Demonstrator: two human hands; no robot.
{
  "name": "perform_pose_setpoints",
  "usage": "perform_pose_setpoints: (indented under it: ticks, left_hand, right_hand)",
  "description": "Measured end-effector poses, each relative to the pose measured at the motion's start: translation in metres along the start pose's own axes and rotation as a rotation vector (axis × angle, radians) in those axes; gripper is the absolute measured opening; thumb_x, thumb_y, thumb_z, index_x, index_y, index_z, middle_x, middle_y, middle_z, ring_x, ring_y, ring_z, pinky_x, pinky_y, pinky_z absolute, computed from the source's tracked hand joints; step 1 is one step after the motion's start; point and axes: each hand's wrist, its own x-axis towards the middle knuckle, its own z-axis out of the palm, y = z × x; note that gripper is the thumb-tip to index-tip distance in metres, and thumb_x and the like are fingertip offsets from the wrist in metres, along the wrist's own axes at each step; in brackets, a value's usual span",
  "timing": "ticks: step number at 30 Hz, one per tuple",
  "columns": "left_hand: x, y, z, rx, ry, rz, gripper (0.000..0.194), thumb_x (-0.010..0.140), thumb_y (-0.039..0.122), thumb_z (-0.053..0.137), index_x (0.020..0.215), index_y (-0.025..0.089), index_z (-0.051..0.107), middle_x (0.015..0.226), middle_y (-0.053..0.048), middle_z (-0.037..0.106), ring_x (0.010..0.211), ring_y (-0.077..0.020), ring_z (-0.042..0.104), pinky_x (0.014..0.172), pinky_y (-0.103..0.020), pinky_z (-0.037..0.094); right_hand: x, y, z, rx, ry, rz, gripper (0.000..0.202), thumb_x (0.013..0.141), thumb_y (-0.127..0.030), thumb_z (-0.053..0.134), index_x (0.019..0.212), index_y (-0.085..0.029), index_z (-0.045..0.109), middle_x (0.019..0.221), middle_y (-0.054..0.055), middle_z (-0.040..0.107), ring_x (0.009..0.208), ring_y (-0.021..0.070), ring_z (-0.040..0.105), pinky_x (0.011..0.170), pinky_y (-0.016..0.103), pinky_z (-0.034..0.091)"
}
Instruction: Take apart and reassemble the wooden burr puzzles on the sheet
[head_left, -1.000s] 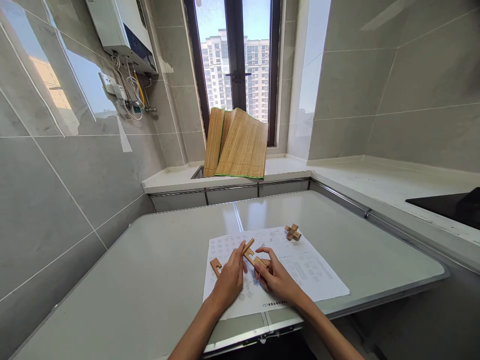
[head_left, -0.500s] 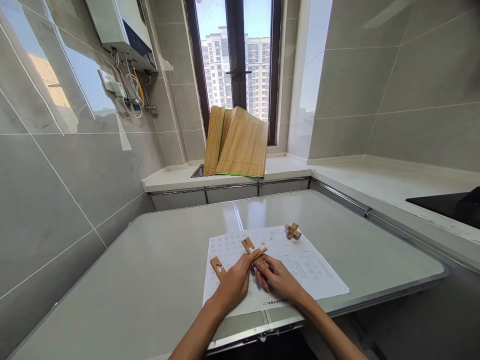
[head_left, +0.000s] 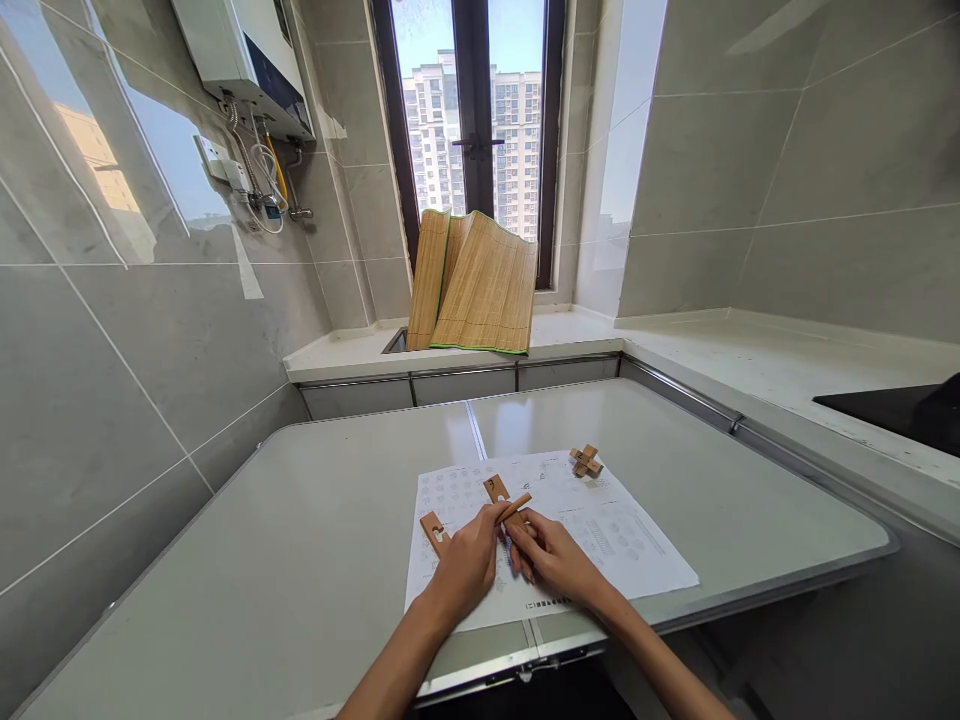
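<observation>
My left hand (head_left: 469, 555) is pinching a slim brown wooden stick (head_left: 519, 503), fingers nearly closed; my right hand (head_left: 561, 557) is closely gripping a flat, notched brown wooden piece (head_left: 494, 487) over printed white paper (head_left: 645, 565). Uneven pressure could be making either slip.

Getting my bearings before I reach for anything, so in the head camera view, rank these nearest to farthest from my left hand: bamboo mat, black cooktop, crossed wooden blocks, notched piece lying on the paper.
From your left hand:
1. Notched piece, just left.
2. Crossed wooden blocks, ahead, right.
3. Bamboo mat, by the window.
4. Black cooktop, far right.
</observation>
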Motion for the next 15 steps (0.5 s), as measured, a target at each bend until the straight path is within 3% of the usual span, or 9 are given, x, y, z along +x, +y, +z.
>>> perform_pose_setpoints:
  ticks: [15]
  left_hand:
    - [0.0032, 0.0058, -0.0032, 0.104, 0.032, 0.035, 0.041, 0.104, 0.018, 0.034, 0.143, 0.029, 0.038, 0.114, -0.007, 0.061, 0.095, -0.0213, 0.066, 0.074, -0.034, 0.053]
  right_hand:
    - [0.0015, -0.0025, -0.0026, -0.034, 0.126, -0.012, 0.044, 0.099, -0.062, 0.046, 0.086, -0.021, 0.056, 0.064, -0.001, 0.063, 0.052, 0.0138, 0.050, 0.057, 0.028, 0.042]
